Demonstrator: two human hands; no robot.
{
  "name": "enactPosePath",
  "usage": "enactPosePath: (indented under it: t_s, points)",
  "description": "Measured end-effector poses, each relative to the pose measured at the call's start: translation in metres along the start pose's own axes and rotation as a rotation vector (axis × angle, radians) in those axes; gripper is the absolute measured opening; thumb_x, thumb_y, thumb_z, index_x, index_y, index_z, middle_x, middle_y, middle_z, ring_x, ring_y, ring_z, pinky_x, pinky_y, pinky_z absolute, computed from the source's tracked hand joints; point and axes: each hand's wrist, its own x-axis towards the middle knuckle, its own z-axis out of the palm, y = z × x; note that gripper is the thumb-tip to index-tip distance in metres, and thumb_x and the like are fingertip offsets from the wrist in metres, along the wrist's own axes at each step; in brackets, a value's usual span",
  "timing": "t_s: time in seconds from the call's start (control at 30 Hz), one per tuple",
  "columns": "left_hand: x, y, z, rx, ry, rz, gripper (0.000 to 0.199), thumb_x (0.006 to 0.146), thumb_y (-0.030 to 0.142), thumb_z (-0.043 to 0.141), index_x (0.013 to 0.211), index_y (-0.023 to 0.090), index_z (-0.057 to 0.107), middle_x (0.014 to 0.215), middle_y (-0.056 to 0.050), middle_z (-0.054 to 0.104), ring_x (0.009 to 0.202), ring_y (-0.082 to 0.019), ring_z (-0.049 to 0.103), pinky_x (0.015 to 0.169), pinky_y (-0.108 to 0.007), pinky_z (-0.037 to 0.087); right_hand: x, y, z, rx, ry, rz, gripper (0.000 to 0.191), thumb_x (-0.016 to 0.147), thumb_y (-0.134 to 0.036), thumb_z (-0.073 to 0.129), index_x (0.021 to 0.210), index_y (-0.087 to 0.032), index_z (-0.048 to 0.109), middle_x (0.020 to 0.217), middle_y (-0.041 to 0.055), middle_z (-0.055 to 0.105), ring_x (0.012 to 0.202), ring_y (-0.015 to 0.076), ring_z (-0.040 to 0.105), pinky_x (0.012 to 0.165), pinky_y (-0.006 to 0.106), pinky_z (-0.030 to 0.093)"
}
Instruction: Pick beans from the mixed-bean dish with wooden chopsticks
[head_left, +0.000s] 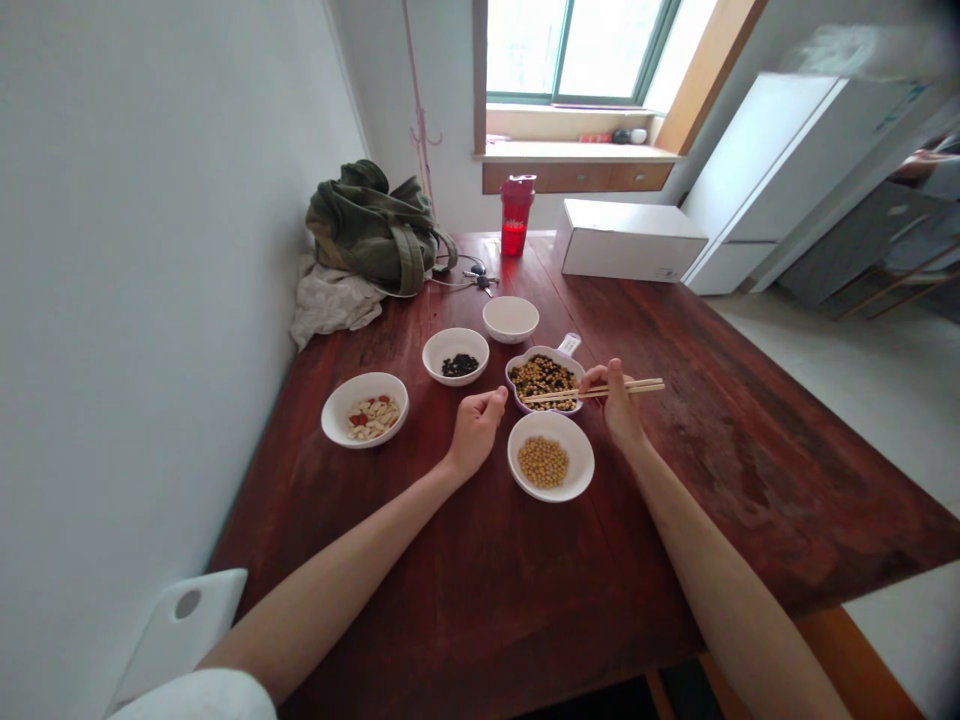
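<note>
My right hand [616,405] grips a pair of wooden chopsticks [634,387]. Their tips reach into a purple-rimmed, scalloped dish with a short handle [571,345], which holds mixed yellow and black beans [541,380]. My left hand [477,432] rests as a loose fist on the table just left of this dish, thumb towards its rim; nothing shows in its curled fingers. Between my forearms stands a white bowl [581,480] of yellow soybeans [543,462]. Beyond my left hand is a white bowl [433,352] with black beans [460,365].
A bowl [330,418] of pale slices and red pieces stands left; an empty white bowl [511,318] is behind the dish. Farther back on the dark wooden table [480,600] are a green bag [375,225], keys [482,281], a red shaker bottle [516,218] and a white box [630,240].
</note>
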Motion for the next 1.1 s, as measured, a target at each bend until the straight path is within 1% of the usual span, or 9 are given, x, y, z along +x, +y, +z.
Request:
enactPosePath:
  t_s: [0.27, 0.37, 0.43, 0.5, 0.6, 0.7, 0.77, 0.9, 1.1]
  points:
    - [0.000, 0.000, -0.001, 0.012, 0.001, -0.010, 0.057, 0.096, 0.056, 0.054, 0.057, 0.020, 0.034, 0.052, 0.006, 0.031, 0.051, -0.008, 0.024, 0.050, -0.028, 0.017, 0.001, 0.001, 0.001, 0.094, 0.115, 0.026, 0.072, 0.092, -0.079, 0.045, 0.054, -0.021, 0.065, 0.051, 0.0024, 0.059, 0.046, 0.0120, 0.049, 0.046, 0.028, 0.033]
    - [-0.001, 0.001, -0.001, 0.017, 0.000, -0.009, 0.058, 0.096, 0.057, 0.054, 0.057, 0.020, 0.035, 0.052, 0.005, 0.032, 0.051, -0.008, 0.024, 0.050, -0.028, 0.018, 0.003, -0.002, 0.002, 0.176, 0.199, 0.053, 0.069, 0.090, -0.077, 0.050, 0.053, -0.021, 0.065, 0.053, 0.0025, 0.059, 0.047, 0.0119, 0.049, 0.045, 0.029, 0.031]
    - [-0.001, 0.001, -0.002, 0.024, 0.002, -0.004, 0.058, 0.096, 0.058, 0.053, 0.057, 0.019, 0.035, 0.052, 0.005, 0.033, 0.051, -0.008, 0.025, 0.051, -0.028, 0.019, 0.005, -0.006, 0.001, 0.254, 0.223, 0.054, 0.067, 0.090, -0.075, 0.054, 0.052, -0.021, 0.064, 0.055, 0.0025, 0.059, 0.048, 0.0117, 0.049, 0.045, 0.029, 0.031]
    - [-0.001, 0.000, -0.002, 0.031, 0.007, -0.001, 0.059, 0.097, 0.058, 0.053, 0.056, 0.019, 0.035, 0.052, 0.005, 0.033, 0.051, -0.008, 0.025, 0.051, -0.028, 0.019, 0.006, -0.014, -0.002, 0.338, 0.181, 0.043, 0.066, 0.090, -0.073, 0.055, 0.050, -0.022, 0.062, 0.053, 0.0022, 0.056, 0.050, 0.0128, 0.050, 0.047, 0.030, 0.035]
    - [-0.002, -0.001, -0.003, 0.036, 0.004, -0.005, 0.059, 0.097, 0.058, 0.053, 0.057, 0.019, 0.035, 0.052, 0.005, 0.033, 0.051, -0.008, 0.025, 0.051, -0.028, 0.019, 0.006, -0.026, -0.008, 0.409, 0.013, 0.084, 0.068, 0.091, -0.074, 0.050, 0.047, -0.023, 0.056, 0.046, 0.0020, 0.045, 0.054, 0.0177, 0.056, 0.052, 0.033, 0.042]
    - [-0.002, -0.001, -0.003, 0.030, 0.002, -0.013, 0.059, 0.097, 0.058, 0.053, 0.057, 0.019, 0.034, 0.053, 0.005, 0.032, 0.051, -0.008, 0.024, 0.051, -0.028, 0.018, 0.002, -0.036, -0.014, 0.366, -0.148, 0.185, 0.068, 0.091, -0.077, 0.046, 0.050, -0.024, 0.054, 0.047, 0.0043, 0.051, 0.059, 0.0220, 0.061, 0.054, 0.035, 0.045]
    - [-0.002, -0.001, -0.003, 0.028, 0.002, -0.018, 0.059, 0.097, 0.058, 0.053, 0.057, 0.019, 0.035, 0.053, 0.005, 0.032, 0.052, -0.008, 0.024, 0.051, -0.028, 0.018, 0.000, -0.040, -0.017, 0.314, -0.195, 0.233, 0.066, 0.090, -0.079, 0.047, 0.053, -0.024, 0.053, 0.052, 0.0059, 0.057, 0.063, 0.0240, 0.063, 0.054, 0.036, 0.045]
    - [-0.001, -0.001, -0.002, 0.026, -0.001, -0.016, 0.059, 0.097, 0.059, 0.053, 0.056, 0.019, 0.035, 0.053, 0.005, 0.033, 0.052, -0.008, 0.025, 0.051, -0.029, 0.018, 0.001, -0.042, -0.020, 0.270, -0.186, 0.247, 0.066, 0.087, -0.082, 0.048, 0.056, -0.024, 0.053, 0.057, 0.0073, 0.062, 0.068, 0.0253, 0.066, 0.053, 0.035, 0.046]
    - [-0.001, 0.000, -0.001, 0.033, 0.005, -0.016, 0.061, 0.096, 0.061, 0.053, 0.055, 0.019, 0.035, 0.052, 0.005, 0.032, 0.051, -0.008, 0.025, 0.051, -0.029, 0.018, 0.009, -0.029, -0.025, 0.237, -0.004, 0.111, 0.071, 0.086, -0.086, 0.041, 0.055, -0.024, 0.055, 0.060, 0.0075, 0.063, 0.064, 0.0224, 0.065, 0.048, 0.033, 0.042]
